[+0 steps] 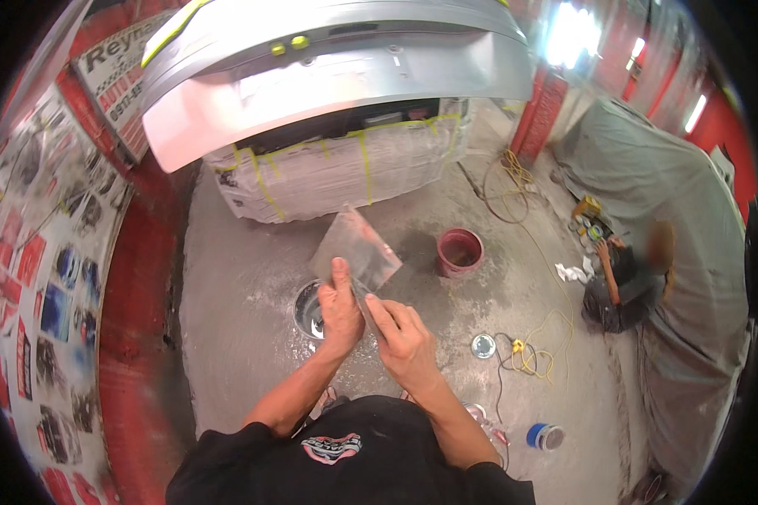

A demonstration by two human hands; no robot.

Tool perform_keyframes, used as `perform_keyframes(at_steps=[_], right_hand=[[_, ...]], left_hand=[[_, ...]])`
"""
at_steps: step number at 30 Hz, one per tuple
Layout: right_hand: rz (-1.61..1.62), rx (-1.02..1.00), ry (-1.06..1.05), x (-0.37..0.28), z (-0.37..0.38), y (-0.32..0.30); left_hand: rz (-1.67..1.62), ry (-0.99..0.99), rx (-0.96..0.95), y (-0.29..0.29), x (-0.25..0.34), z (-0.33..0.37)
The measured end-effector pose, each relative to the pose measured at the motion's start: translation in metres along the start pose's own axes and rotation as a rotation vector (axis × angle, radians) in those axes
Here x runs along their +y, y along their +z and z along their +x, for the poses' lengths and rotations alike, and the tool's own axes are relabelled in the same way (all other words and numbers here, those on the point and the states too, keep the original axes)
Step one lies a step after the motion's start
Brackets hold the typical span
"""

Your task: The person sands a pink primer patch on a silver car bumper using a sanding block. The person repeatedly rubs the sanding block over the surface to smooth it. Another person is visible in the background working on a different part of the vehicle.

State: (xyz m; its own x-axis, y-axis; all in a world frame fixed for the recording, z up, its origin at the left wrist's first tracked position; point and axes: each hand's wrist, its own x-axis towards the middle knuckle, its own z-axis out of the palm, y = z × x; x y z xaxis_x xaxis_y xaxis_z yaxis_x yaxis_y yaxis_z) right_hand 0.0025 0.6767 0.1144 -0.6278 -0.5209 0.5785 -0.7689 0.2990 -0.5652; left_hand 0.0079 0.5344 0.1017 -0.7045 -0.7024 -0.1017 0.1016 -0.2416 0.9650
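Note:
A flat, square, greyish board [354, 246] with pink marks along one edge is held out in front of me. My left hand [341, 311] grips its near corner, thumb laid along the face. My right hand [406, 338] is closed round a thin grey flat tool [365, 305], seen nearly edge-on, which meets the board's near side. Whether the tool is a spreader or a scraper I cannot tell. Beneath my left hand, partly hidden, a dark bucket [306, 313] stands on the wet floor.
Ahead, a silver car tailgate [345, 80] is raised above a masked bumper [328, 172]. A dark red bucket [459, 252] stands right of the board. Cans [483, 346] and yellow cords [531, 358] lie to the right. Another person [627, 286] crouches beside a grey cover [691, 252].

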Motion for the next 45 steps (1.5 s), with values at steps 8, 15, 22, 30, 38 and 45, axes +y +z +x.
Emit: perform_keyframes(at_steps=[8, 15, 22, 30, 38, 45], right_hand=[[0.002, 0.125, -0.021, 0.025, 0.014, 0.015], [-0.016, 0.109, -0.087, 0.035, 0.042, 0.014], [0.954, 0.235, 0.665, 0.058, 0.031, 0.008], [1.390, 0.200, 1.135, 0.057, -0.005, 0.071], [0.305, 0.420, 0.768, 0.123, -0.029, 0.029], [0.020, -0.039, 0.073, -0.006, -0.024, 0.029]], left_hand=[[0.177, 0.097, 0.003, -0.025, -0.027, -0.001], [0.400, 0.193, -0.243, -0.068, -0.056, -0.031], [-0.469, -0.044, -0.022, -0.098, -0.028, 0.041], [-0.433, -0.176, -0.262, -0.069, -0.045, 0.021], [-0.304, -0.110, -0.181, -0.069, -0.056, 0.022], [0.030, 0.155, -0.054, -0.035, -0.035, 0.024]])
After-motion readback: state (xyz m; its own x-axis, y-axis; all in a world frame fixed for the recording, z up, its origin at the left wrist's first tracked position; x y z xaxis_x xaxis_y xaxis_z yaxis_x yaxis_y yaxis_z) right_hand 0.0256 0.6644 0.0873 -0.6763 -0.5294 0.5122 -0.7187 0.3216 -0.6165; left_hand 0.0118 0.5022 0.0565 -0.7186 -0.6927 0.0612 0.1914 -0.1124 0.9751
